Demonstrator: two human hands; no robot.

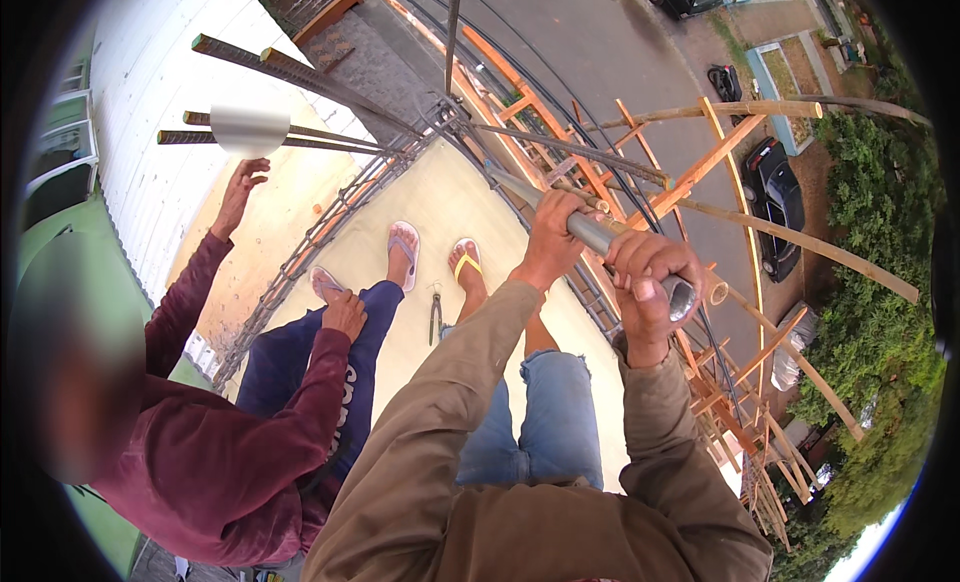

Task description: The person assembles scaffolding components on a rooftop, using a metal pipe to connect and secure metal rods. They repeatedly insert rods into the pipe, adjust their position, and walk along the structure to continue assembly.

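Observation:
A long grey metal pipe (592, 233) slants across in front of me, its hollow end close to me on the right. My left hand (552, 242) is wrapped round its middle part, and my right hand (652, 280) grips it near the open end. The far end of the pipe reaches the tied steel bars at the platform's edge; whether a bar sits inside it I cannot tell. On the pale surface, by my yellow-strapped sandal (466, 260), lies a pair of pincers (435, 314).
To the left a person in a maroon top (215, 452) sits with one hand on a knee, the other raised near protruding ribbed bars (310, 82). Wood and bamboo scaffolding (700, 187) stands beyond the right edge. Below are a road and a parked car (778, 207).

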